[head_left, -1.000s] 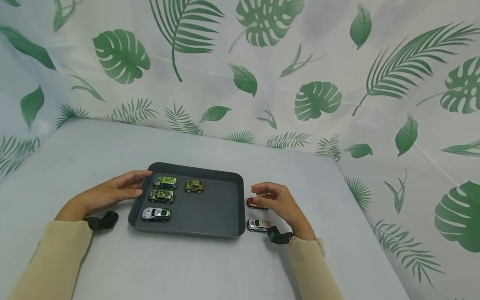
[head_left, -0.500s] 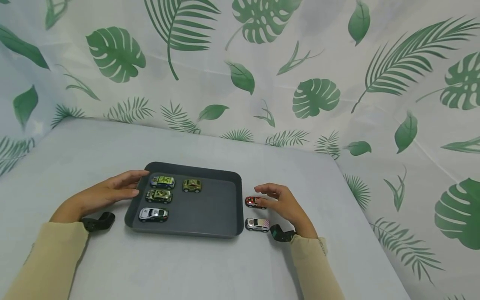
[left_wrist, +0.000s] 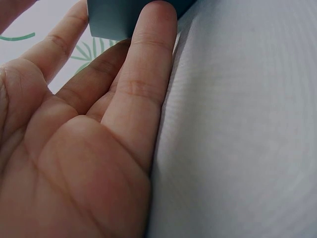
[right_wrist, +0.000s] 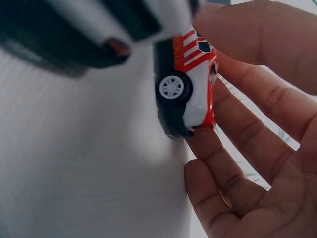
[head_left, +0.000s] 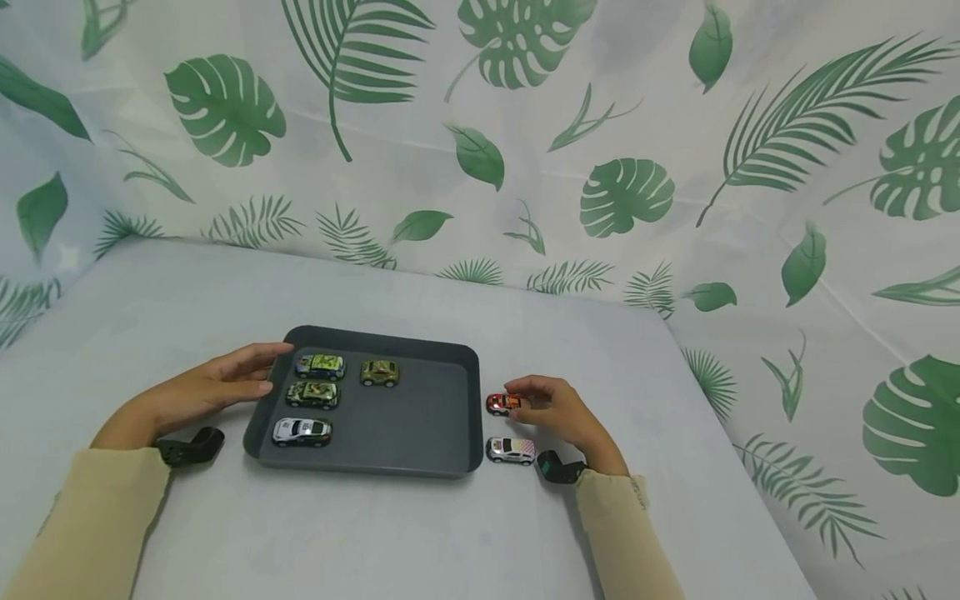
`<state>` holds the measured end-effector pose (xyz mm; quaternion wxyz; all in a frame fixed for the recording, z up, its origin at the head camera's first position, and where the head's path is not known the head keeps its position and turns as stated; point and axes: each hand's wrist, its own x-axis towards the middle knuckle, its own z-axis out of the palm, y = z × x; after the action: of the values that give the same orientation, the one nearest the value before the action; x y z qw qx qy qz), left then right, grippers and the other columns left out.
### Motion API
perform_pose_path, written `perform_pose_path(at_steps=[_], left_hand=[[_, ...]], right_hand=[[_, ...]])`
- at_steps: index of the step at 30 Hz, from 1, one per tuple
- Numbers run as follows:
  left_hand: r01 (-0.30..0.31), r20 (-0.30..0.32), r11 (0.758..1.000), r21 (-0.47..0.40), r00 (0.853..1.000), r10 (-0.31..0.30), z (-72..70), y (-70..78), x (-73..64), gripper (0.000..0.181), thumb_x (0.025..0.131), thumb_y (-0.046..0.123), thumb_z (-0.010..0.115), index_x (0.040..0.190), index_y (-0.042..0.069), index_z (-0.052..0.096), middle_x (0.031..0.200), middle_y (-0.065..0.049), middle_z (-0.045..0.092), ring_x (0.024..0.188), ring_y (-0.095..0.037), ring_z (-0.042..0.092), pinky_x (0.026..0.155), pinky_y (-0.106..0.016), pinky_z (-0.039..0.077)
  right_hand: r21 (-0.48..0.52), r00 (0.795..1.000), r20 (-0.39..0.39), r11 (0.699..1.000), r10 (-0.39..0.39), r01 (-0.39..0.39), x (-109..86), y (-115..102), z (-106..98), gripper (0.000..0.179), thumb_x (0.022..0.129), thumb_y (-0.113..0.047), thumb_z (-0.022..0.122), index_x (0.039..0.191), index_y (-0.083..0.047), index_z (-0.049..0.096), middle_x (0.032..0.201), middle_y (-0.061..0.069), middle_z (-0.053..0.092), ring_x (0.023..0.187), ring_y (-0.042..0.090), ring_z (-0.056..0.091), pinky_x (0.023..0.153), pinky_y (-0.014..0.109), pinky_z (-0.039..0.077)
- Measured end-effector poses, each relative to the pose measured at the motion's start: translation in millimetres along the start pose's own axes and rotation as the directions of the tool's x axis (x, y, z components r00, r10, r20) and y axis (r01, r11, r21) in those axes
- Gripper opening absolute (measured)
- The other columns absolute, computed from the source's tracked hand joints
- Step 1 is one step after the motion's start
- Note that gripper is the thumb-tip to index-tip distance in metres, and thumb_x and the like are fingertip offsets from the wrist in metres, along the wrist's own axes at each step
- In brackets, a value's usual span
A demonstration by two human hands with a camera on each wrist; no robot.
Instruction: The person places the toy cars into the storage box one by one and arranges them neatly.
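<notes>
On the white table lies a dark grey tray (head_left: 405,425) holding several small toy cars. My left hand (head_left: 198,392) rests at its left rim, fingers extended and the thumb apart; in the left wrist view a fingertip touches the tray's side (left_wrist: 111,20). Right of the tray, my right hand (head_left: 558,412) pinches a red toy car (head_left: 498,404) between thumb and fingers. The right wrist view shows the red and white car (right_wrist: 198,106) low at the table, fingers behind it. A silver-white toy car (head_left: 510,451) stands just nearer, beside the tray.
Inside the tray, a yellow-green car (head_left: 320,367), a camouflage car (head_left: 313,394) and a white car (head_left: 302,432) form a left column. An olive-gold car (head_left: 379,372) stands right of the top one. A leaf-patterned cloth (head_left: 420,192) hangs behind.
My right hand's thumb and fingers have closed in on the red car from a looser spread. The left hand keeps its place at the tray; the head view has shifted slightly.
</notes>
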<state>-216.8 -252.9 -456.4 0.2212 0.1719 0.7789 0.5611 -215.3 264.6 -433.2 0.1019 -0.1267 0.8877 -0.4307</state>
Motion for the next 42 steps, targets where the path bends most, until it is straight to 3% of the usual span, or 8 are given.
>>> perform_pose_path(at_steps=[6,12,17,25,30,34,39,42], left_hand=[[-0.008,-0.003,1.000,0.005,1.000,0.008,-0.2,1.0,-0.7,0.069,0.112,0.022,0.060,0.170,0.003,0.026,0.173,-0.031,0.024,0.153,-0.057,0.033,0.116,-0.056,0.041],[-0.006,-0.005,1.000,-0.005,1.000,0.006,0.7,0.7,-0.9,0.070,0.112,0.022,0.060,0.170,0.003,0.026,0.173,-0.032,0.023,0.154,-0.059,0.030,0.118,-0.067,0.036],[-0.001,-0.004,1.000,-0.010,1.000,0.001,0.8,0.3,-0.7,0.070,0.112,0.022,0.060,0.170,0.003,0.026,0.173,-0.032,0.022,0.154,-0.060,0.027,0.119,-0.070,0.033],[-0.002,-0.001,1.000,-0.009,1.000,0.002,0.6,1.4,-1.3,0.070,0.112,0.022,0.060,0.170,0.003,0.025,0.173,-0.032,0.023,0.154,-0.058,0.031,0.117,-0.064,0.037],[-0.002,-0.002,1.000,-0.011,1.000,0.002,0.2,1.2,-1.5,0.070,0.112,0.022,0.060,0.170,0.002,0.026,0.172,-0.032,0.025,0.153,-0.057,0.032,0.111,-0.039,0.047],[-0.007,-0.002,1.000,-0.018,1.000,0.007,-0.1,1.1,-1.9,0.070,0.112,0.021,0.060,0.170,0.002,0.027,0.172,-0.032,0.026,0.153,-0.057,0.033,0.102,-0.024,0.047],[-0.008,-0.001,1.000,-0.016,1.000,0.008,-0.5,1.0,-1.3,0.070,0.112,0.021,0.060,0.170,0.003,0.026,0.172,-0.031,0.027,0.153,-0.056,0.034,0.104,-0.028,0.047],[-0.003,-0.005,1.000,-0.010,1.000,0.003,-0.2,1.0,-0.9,0.070,0.112,0.022,0.060,0.170,0.003,0.026,0.172,-0.031,0.027,0.153,-0.055,0.035,0.111,-0.040,0.046]], right_hand=[[-0.053,0.999,-0.022,0.998,0.034,-0.035,2.0,1,4,0.037,0.092,-0.003,0.084,0.127,0.001,0.076,0.124,0.013,0.076,0.111,0.026,0.069,0.105,0.051,0.051],[-0.081,0.998,-0.045,0.996,0.036,-0.040,2.1,3,6,0.035,0.090,-0.002,0.085,0.124,0.000,0.077,0.114,0.009,0.077,0.097,0.018,0.066,0.094,0.040,0.051],[-0.102,0.998,-0.052,0.994,0.033,-0.039,1.4,3,7,0.033,0.089,-0.002,0.086,0.121,-0.001,0.079,0.108,0.005,0.076,0.092,0.017,0.064,0.091,0.039,0.051],[-0.134,0.998,-0.054,0.991,0.022,-0.029,1.4,1,6,0.031,0.089,-0.001,0.087,0.119,-0.002,0.080,0.108,0.005,0.077,0.092,0.017,0.064,0.091,0.039,0.052],[-0.142,0.998,-0.058,0.989,0.025,-0.033,0.2,-2,3,0.031,0.089,-0.003,0.087,0.120,-0.004,0.080,0.113,0.007,0.078,0.100,0.021,0.069,0.096,0.046,0.054],[-0.138,0.998,-0.057,0.990,0.008,-0.016,-1.2,-5,1,0.031,0.090,-0.004,0.086,0.120,-0.003,0.080,0.116,0.009,0.078,0.106,0.026,0.071,0.098,0.049,0.055],[-0.120,0.998,-0.057,0.992,-0.031,0.024,-2.4,-9,0,0.030,0.091,-0.003,0.085,0.120,-0.001,0.079,0.119,0.012,0.078,0.114,0.034,0.071,0.105,0.057,0.055],[-0.112,0.997,-0.054,0.992,-0.057,0.051,-3.1,-12,-1,0.030,0.092,-0.002,0.084,0.121,0.001,0.079,0.119,0.013,0.078,0.116,0.036,0.070,0.108,0.059,0.053]])
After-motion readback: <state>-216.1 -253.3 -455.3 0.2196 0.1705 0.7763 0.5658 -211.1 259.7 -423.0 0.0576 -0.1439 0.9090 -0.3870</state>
